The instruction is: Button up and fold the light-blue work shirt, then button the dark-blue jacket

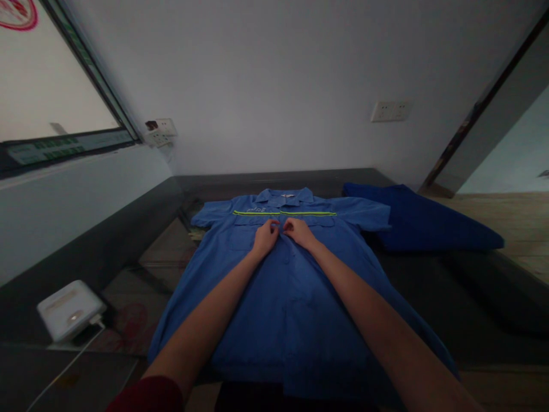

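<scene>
Blue short-sleeved cloth shirt with a yellow-green chest stripe lies spread on the dark glossy table, its buttoned front pinched between the bent fingertips of left hand and right hand.

Rm dim, light flat & greyish. Window upper L of pic, pale pane w/ round red mark in top corner; dark frame, green markings along bottom. Below it, pale L wall. Plain grey-white back wall across top ctr, w/ dbl socket upper R; more sockets nr window's lower corner. Dark tbl spans lower half, glossy on L, w/ blurry reflections. Far R: slanted dark strip, pale bluish wall beyond, tan floor below.
</scene>
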A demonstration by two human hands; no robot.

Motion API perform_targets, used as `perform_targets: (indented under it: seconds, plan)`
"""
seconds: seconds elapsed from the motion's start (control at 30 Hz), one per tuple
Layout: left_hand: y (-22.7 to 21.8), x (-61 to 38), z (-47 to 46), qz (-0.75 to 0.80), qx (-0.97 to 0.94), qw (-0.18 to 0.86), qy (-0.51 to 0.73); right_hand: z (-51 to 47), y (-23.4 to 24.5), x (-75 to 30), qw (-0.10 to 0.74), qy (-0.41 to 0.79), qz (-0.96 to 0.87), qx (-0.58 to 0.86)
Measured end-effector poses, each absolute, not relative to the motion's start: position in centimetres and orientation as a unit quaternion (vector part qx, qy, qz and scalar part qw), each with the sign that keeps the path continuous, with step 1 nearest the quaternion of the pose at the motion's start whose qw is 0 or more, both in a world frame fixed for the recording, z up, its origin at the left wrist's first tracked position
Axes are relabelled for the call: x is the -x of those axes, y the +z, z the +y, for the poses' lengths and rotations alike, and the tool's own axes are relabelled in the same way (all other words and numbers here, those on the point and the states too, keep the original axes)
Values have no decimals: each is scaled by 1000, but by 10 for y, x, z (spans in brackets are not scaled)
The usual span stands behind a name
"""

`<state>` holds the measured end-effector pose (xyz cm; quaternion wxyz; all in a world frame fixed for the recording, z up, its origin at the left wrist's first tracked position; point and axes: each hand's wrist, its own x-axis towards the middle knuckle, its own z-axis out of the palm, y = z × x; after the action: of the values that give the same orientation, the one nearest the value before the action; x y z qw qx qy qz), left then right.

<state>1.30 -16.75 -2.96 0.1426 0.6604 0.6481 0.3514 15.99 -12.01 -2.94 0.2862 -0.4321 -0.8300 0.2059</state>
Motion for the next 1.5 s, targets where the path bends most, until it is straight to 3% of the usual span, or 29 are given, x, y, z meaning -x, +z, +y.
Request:
perform_targets:
  seconds: [0.6, 1.5]
  plan:
    - [-35, -15, -170, 620, -695, 114, 346, -125, -17, -160, 152, 84, -893, 415]
    - [-22, -17, -180, 676, -707, 12, 210, -137, -6, -148, 116, 17, -908, 401]
